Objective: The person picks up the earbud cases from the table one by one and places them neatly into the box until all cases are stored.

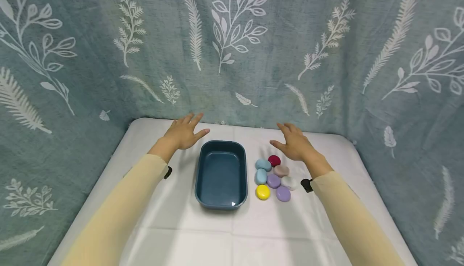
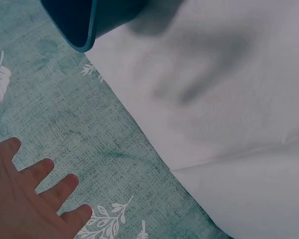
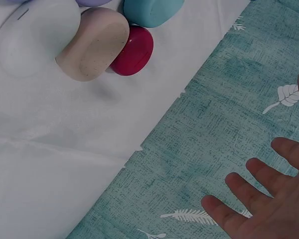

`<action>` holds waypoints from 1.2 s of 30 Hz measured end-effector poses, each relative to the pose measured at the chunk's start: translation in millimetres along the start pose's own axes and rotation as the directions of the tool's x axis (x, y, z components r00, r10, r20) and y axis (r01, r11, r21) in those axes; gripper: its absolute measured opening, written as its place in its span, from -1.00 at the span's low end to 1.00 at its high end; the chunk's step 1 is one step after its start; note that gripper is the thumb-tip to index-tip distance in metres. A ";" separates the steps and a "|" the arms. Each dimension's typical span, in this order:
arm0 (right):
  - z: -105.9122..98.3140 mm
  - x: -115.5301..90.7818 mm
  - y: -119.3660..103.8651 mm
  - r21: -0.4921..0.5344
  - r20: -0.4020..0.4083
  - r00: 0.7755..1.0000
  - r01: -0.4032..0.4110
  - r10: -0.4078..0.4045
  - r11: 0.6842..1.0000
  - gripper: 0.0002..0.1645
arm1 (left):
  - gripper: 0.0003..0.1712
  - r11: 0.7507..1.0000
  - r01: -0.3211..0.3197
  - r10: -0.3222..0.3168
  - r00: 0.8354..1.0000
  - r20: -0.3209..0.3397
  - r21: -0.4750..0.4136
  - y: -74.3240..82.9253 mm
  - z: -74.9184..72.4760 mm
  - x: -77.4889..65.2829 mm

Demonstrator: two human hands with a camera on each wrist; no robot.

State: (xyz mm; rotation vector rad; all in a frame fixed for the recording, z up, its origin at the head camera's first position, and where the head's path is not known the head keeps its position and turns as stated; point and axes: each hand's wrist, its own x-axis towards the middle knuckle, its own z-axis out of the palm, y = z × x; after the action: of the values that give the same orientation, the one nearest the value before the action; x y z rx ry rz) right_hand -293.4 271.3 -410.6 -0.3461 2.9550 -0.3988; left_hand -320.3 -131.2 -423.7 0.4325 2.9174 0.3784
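I see tub (image 1: 221, 174) mid-table (image 1: 188, 234), long axis running away from me. Left hand (image 1: 183, 134) hovers off tub's far-left corner, fingers spread, holding nothing. Right hand (image 1: 295, 144) hovers right of tub's far end, above far edge of pebble cluster (image 1: 273, 177). Cluster sits just right of tub, not touching it, pebbles packed in two rough columns along tub's right wall. Curtain (image 1: 232, 48) hangs behind tub at table's far edge, wraps both sides. I see nothing inside tub.
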 end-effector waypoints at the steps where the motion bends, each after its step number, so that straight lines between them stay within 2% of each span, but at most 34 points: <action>1: -0.2 -0.8 0.3 0.004 -0.002 1.000 0.004 -0.004 1.000 0.00 | -0.05 1.000 -0.003 0.003 1.000 -0.005 -0.005 -0.5 1.1 -0.5; 6: 0.1 -6.0 3.3 0.024 -0.011 1.000 0.016 -0.015 1.000 0.00 | -0.04 0.998 -0.030 0.029 0.999 -0.032 -0.053 -2.8 7.3 -6.6; 11: 3.7 -15.4 9.0 0.032 -0.026 0.999 0.031 -0.030 0.999 -0.02 | -0.01 0.988 -0.057 0.051 0.998 -0.049 -0.141 -4.0 19.1 -15.7; 19: 12.4 -22.6 18.6 0.042 -0.040 0.999 0.039 -0.037 0.998 -0.03 | -0.01 0.961 -0.033 0.020 0.998 -0.052 -0.275 -9.5 34.4 -31.6; 24: 20.3 -26.6 23.8 0.064 -0.037 0.999 0.037 -0.035 0.997 -0.06 | 0.00 0.937 -0.038 0.019 0.998 -0.057 -0.346 -12.5 47.3 -39.2; 27: 27.2 -28.6 27.0 0.073 -0.038 0.999 0.035 -0.032 0.997 -0.08 | -0.03 0.913 -0.027 0.008 0.999 -0.048 -0.406 -13.3 55.5 -42.7; 31: 35.8 -30.4 30.3 0.082 -0.039 0.999 0.030 -0.027 0.996 -0.11 | -0.04 0.881 -0.010 -0.010 0.999 -0.040 -0.473 -14.1 66.4 -44.7; 36: 43.9 -33.1 33.4 0.101 -0.025 1.000 0.019 -0.017 0.995 -0.15 | -0.03 0.858 -0.018 -0.006 0.999 -0.045 -0.513 -14.1 80.6 -44.2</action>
State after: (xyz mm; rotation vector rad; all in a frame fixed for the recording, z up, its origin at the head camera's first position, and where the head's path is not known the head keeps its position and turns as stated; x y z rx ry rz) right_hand -261.0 300.0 -458.2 -0.3586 2.9429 -0.5569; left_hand -266.0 -139.7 -498.8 0.3476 2.6941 1.1435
